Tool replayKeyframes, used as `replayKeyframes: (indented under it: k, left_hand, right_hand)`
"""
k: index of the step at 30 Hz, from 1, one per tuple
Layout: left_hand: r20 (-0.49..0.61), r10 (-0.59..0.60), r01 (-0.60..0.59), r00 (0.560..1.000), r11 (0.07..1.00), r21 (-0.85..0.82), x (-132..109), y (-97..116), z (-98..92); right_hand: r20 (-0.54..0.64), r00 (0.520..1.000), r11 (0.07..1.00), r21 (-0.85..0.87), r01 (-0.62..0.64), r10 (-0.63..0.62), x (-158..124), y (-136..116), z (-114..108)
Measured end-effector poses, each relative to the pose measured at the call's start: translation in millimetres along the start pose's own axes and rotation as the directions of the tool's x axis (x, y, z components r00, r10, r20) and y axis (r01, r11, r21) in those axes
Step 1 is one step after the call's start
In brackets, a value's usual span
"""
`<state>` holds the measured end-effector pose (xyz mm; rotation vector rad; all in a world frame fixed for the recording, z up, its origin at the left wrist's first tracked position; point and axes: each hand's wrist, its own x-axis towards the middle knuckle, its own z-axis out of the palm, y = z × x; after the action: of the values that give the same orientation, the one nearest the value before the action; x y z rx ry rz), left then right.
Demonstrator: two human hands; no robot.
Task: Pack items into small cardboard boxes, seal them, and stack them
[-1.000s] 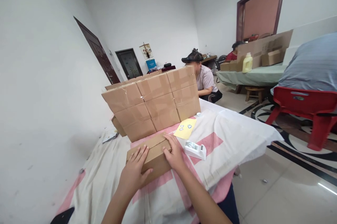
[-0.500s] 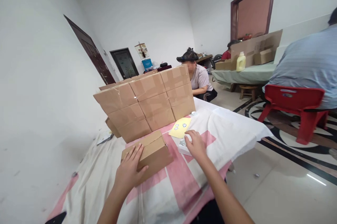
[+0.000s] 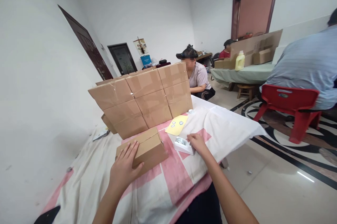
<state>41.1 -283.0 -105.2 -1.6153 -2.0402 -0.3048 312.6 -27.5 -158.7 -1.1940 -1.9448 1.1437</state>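
My left hand (image 3: 123,166) lies flat with fingers spread on top of a small cardboard box (image 3: 147,148) that sits on the table's white and pink cloth (image 3: 173,178). My right hand (image 3: 198,144) rests at the right end of a white tape dispenser (image 3: 183,144), fingers curled against it. A yellow sheet (image 3: 177,125) with small stickers lies just beyond the dispenser. Behind it stands a stack of taped cardboard boxes (image 3: 142,99).
A person sits beyond the stack (image 3: 196,73). At right a person in a blue shirt (image 3: 302,66) sits on a red chair (image 3: 286,106). A green-covered table (image 3: 244,73) holds a yellow bottle (image 3: 239,61) and boxes. A white wall runs along the left.
My right hand left the small box and moved right to the tape dispenser. My left hand stayed on the box.
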Motion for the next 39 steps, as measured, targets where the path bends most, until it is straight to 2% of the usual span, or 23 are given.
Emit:
replayKeyframes:
  k: [6,14,19,27,30,34,39]
  left_hand:
    - [-0.073,0.033,-0.032,0.997,0.999,0.015,-1.2,1.6,0.9]
    - [-0.073,0.024,-0.022,0.997,0.999,0.035,-2.8,6.0,-4.4]
    - [-0.073,0.008,-0.005,0.997,0.999,0.047,-4.2,10.7,-7.6]
    - [-0.048,-0.013,0.015,0.999,0.999,0.044,-5.4,12.0,-9.4]
    - [-0.046,-0.014,0.015,0.999,1.000,0.028,-4.7,11.7,-9.9]
    - [-0.048,-0.017,0.018,0.999,1.000,0.017,-4.4,12.0,-10.8]
    - [-0.048,-0.015,0.017,0.999,0.999,0.040,-4.7,13.0,-11.6]
  right_hand:
    - [0.098,0.985,0.976,-0.183,-0.119,0.138,8.6,-17.8,-8.2]
    - [0.177,0.966,0.919,-0.378,-0.109,0.187,11.1,-40.7,-12.4]
    - [0.216,0.953,0.907,-0.407,-0.111,0.214,7.1,-41.5,-14.5]
    - [0.263,0.931,0.921,-0.360,-0.148,0.252,-6.2,-50.6,-27.1]
    - [0.253,0.941,0.917,-0.380,-0.119,0.227,-6.9,-53.9,-27.9]
    - [0.251,0.957,0.890,-0.456,-0.014,0.144,-3.3,-60.3,-28.9]
    - [0.317,0.941,0.851,-0.520,0.067,0.120,2.4,-72.2,-33.9]
